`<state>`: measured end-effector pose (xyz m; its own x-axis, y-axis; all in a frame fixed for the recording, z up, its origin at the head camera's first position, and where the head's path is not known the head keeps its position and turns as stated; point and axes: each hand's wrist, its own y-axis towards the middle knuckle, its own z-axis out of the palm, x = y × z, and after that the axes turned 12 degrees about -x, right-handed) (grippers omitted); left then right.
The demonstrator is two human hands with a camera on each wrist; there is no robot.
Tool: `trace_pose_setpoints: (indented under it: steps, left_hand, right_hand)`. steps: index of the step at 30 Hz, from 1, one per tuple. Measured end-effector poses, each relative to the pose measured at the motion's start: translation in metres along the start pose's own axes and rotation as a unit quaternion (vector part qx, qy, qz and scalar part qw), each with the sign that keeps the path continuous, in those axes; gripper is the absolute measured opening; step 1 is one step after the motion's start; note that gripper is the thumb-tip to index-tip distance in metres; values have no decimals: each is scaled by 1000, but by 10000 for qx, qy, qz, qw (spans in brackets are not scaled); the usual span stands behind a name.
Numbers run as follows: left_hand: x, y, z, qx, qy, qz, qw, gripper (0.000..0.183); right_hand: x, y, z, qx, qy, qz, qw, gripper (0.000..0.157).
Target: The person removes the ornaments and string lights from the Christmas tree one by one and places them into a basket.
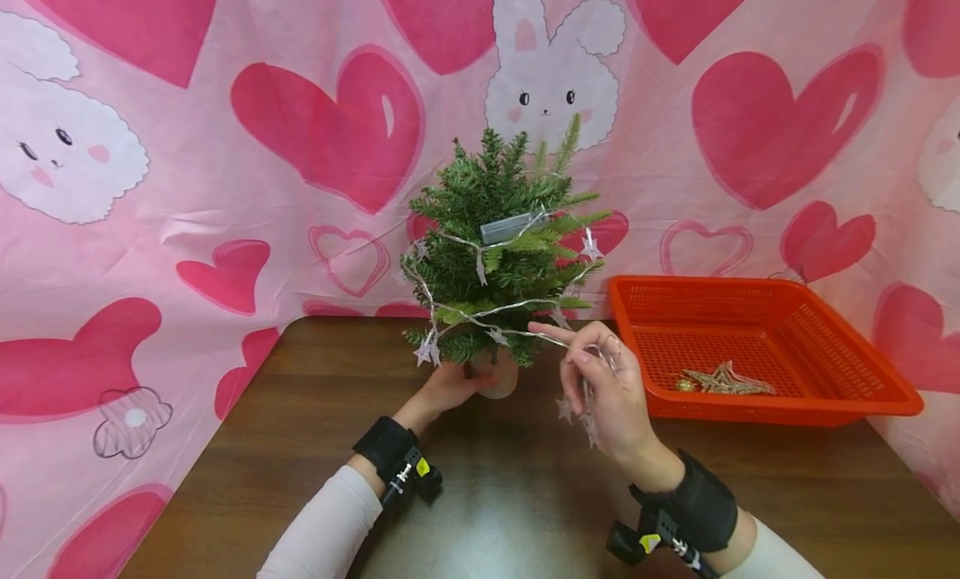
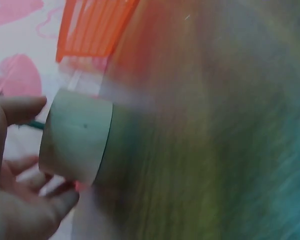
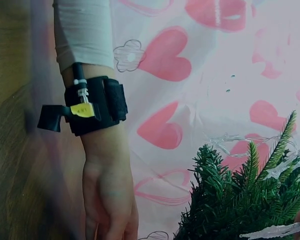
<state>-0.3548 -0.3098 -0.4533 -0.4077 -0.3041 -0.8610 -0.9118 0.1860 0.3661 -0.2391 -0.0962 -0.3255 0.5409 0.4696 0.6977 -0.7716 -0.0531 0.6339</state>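
A small artificial Christmas tree stands on the table, its round pale base largely covered by foliage and fingers in the head view. Low on the left, my left hand holds that base, thumb on one side and fingers on the other. A string of clear star lights winds around the branches, with a grey battery box lodged at the front. My right hand, right of the tree, pinches the loose end of the string, index finger extended toward the lower branches. Several stars dangle below it.
An orange perforated basket sits at the right on the brown wooden table. Inside lie a glittery star ornament and a small gold ball. A pink heart-and-rabbit cloth hangs close behind the tree.
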Motion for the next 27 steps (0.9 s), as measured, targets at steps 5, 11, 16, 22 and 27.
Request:
trace_pose_setpoints:
  steps: [5,11,16,22,27]
  left_hand:
    - [5,5,-6,588,-591,-248,9962,54]
    - [5,4,-7,605,-548,-393,9959,60]
    - [-5,-1,-5,304,-460,-460,9974,46]
    - [-28,-9,-5,49,-301,-160,9994,39]
    - [-35,-11,-5,-14,-98,-11,10000,45]
  right_hand:
    - [-1,2,2,230,365,90,9990,32]
    - [-1,-1,1,420,893,130,9950,34]
    - [-2,-2,5,135,705,20,9974,25]
    - [-2,-5,9,-188,-87,267,9994,10]
    - [-2,-7,10,-230,-1329,526,9895,19]
